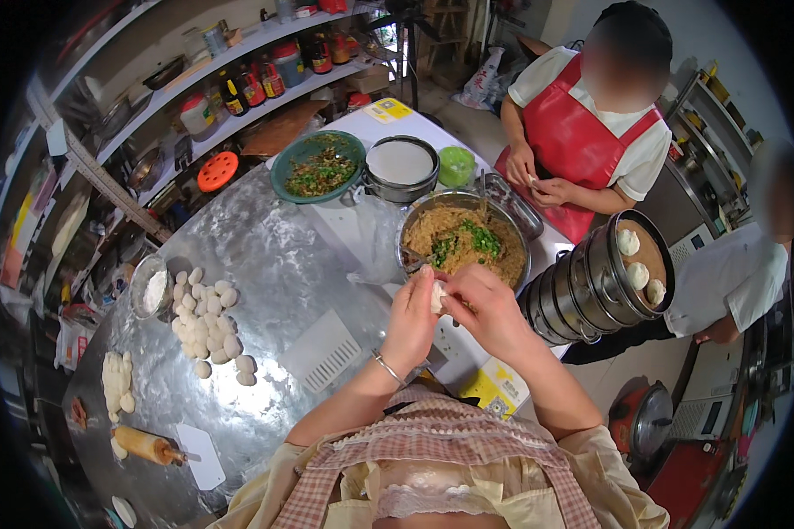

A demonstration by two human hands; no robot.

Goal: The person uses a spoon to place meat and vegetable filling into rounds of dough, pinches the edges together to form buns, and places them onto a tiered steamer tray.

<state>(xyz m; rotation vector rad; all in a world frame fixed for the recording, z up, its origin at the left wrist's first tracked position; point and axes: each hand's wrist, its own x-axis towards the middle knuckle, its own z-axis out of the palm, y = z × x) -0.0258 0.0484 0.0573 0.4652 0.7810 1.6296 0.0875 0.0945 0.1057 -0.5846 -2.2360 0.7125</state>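
Between my two hands is a small white dough bun (439, 297), held above the near edge of a steel mixing bowl (525, 246). My left hand (411, 319) cups it from the left. With bent fingers, my right hand (486, 307) grips its right side, and the fingers hide much of it. The bowl holds a brownish filling (437, 228) topped with chopped green onion (480, 238). To the right rises a stack of steel steamers (575, 291), with several pleated buns (628, 243) in the top tier.
Dough pieces (208, 324), a flour bowl (152, 287), a scraper (321, 350) and a rolling pin (147, 446) lie on the metal table (258, 244). A green basin (317, 165) stands behind. One co-worker in a red apron (569, 125) stands across; another person (728, 278) is at right.
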